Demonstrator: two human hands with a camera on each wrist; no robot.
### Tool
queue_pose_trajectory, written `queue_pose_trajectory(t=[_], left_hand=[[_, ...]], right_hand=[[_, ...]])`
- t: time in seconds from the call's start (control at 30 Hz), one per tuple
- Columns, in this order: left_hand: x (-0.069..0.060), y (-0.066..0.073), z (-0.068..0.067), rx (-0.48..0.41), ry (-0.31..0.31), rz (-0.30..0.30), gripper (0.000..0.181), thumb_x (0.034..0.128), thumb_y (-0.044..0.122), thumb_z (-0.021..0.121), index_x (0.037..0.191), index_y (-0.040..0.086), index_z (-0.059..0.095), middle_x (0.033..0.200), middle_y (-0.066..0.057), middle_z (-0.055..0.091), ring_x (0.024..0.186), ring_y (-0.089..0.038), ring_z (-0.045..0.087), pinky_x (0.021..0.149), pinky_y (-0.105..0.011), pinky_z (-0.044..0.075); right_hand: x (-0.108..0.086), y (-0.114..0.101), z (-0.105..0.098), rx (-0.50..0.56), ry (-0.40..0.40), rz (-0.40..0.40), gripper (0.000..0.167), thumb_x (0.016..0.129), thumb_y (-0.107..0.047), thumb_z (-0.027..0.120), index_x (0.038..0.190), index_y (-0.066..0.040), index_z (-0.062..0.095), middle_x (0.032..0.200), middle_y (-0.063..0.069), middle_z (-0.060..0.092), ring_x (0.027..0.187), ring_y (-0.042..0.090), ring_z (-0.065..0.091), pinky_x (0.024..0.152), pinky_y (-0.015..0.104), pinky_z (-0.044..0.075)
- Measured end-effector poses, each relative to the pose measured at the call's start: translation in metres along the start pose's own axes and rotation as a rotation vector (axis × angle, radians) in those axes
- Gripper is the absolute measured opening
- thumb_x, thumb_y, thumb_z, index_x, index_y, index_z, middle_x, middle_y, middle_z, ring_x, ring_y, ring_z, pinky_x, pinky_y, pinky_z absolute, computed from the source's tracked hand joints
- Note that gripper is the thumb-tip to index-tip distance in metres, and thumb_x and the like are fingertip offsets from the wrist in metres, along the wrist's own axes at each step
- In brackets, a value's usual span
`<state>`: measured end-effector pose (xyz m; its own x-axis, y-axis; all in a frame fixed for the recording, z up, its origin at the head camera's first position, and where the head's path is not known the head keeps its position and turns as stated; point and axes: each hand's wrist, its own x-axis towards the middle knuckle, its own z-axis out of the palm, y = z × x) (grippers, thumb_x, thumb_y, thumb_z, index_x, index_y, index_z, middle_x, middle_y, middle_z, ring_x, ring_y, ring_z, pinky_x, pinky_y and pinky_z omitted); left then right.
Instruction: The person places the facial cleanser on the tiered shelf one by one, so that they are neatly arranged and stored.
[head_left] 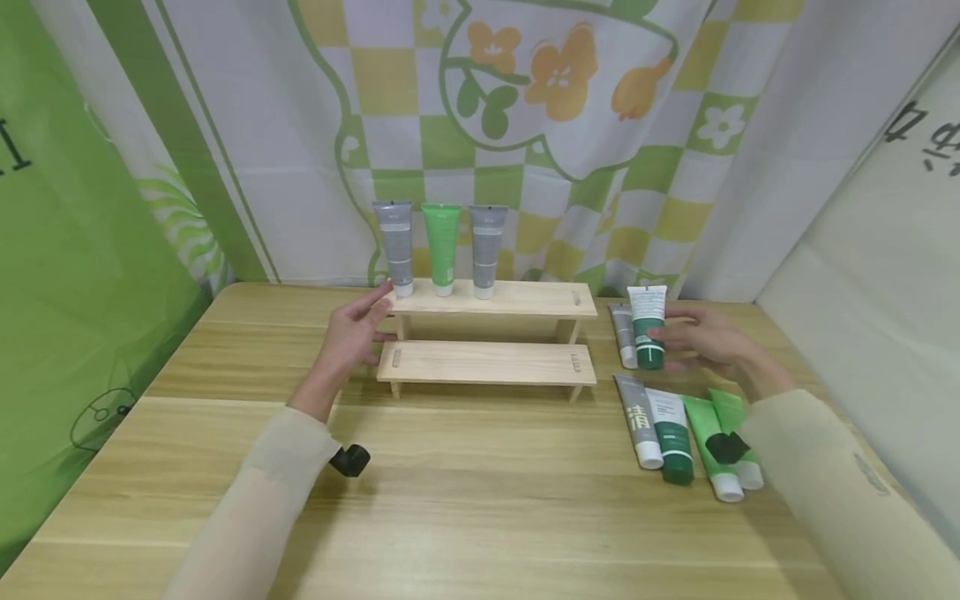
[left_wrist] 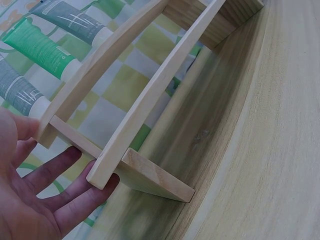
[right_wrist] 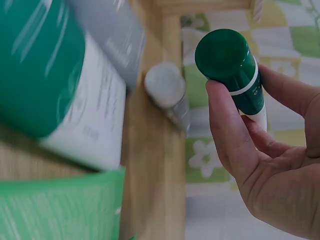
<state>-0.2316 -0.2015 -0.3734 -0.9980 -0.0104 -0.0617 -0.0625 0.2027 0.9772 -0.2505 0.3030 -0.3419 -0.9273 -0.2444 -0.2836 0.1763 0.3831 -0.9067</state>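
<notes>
My right hand pinches a white and dark green squeeze tube between thumb and fingers, its green cap pointing down. A grey tube lies on the table just beside it. At the left end of a two-step wooden display stand, my left hand touches the boards with spread fingers. On the upper step, a grey tube, a bright green tube and another grey tube stand upright on their white caps.
In front of my right hand lie a grey tube, a white and green tube and two bright green tubes. A patterned curtain hangs behind the wooden table.
</notes>
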Motion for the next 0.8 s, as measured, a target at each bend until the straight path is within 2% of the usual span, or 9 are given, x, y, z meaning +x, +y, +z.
queue_pose_trajectory(t=[0.13, 0.23, 0.33, 0.5, 0.8], left_hand=[[0.000, 0.000, 0.000, 0.000, 0.003, -0.004, 0.046, 0.1043, 0.044, 0.052, 0.150, 0.038, 0.046, 0.150, -0.015, 0.048, 0.108, -0.035, 0.067, 0.058, -0.032, 0.056], [0.000, 0.001, 0.000, -0.001, 0.000, -0.006, 0.046, 0.1044, 0.044, 0.052, 0.150, 0.039, 0.046, 0.151, -0.015, 0.047, 0.109, -0.035, 0.067, 0.058, -0.033, 0.056], [-0.001, 0.002, 0.001, -0.006, -0.005, -0.009, 0.046, 0.1045, 0.043, 0.052, 0.150, 0.039, 0.045, 0.152, -0.015, 0.046, 0.111, -0.037, 0.066, 0.058, -0.032, 0.056], [-0.002, 0.003, 0.000, -0.007, -0.003, -0.003, 0.046, 0.1044, 0.044, 0.052, 0.150, 0.039, 0.046, 0.150, -0.016, 0.047, 0.111, -0.037, 0.066, 0.058, -0.032, 0.055], [-0.001, 0.000, 0.001, -0.007, 0.007, 0.005, 0.046, 0.1045, 0.043, 0.052, 0.150, 0.037, 0.046, 0.148, -0.015, 0.049, 0.108, -0.036, 0.067, 0.057, -0.031, 0.055]], right_hand=[[-0.007, -0.013, 0.012, -0.001, 0.011, -0.026, 0.077, 0.100, -0.014, 0.064, 0.155, 0.008, 0.014, 0.135, 0.025, 0.050, 0.107, 0.024, 0.061, 0.088, 0.046, 0.057], [-0.012, -0.022, 0.023, 0.026, 0.031, -0.041, 0.078, 0.100, -0.014, 0.065, 0.155, 0.006, 0.014, 0.145, 0.032, 0.037, 0.105, 0.021, 0.062, 0.090, 0.048, 0.056], [-0.018, -0.031, 0.033, 0.055, 0.063, -0.058, 0.077, 0.098, -0.014, 0.067, 0.155, 0.003, 0.018, 0.147, 0.032, 0.034, 0.098, 0.014, 0.065, 0.088, 0.047, 0.057], [-0.024, -0.044, 0.049, 0.080, 0.095, -0.095, 0.079, 0.096, -0.010, 0.070, 0.157, -0.003, 0.020, 0.148, 0.031, 0.032, 0.098, 0.015, 0.063, 0.086, 0.049, 0.058], [-0.029, -0.062, 0.072, 0.044, 0.101, -0.222, 0.078, 0.095, -0.008, 0.070, 0.156, -0.002, 0.021, 0.142, 0.029, 0.041, 0.095, 0.014, 0.067, 0.083, 0.049, 0.058]])
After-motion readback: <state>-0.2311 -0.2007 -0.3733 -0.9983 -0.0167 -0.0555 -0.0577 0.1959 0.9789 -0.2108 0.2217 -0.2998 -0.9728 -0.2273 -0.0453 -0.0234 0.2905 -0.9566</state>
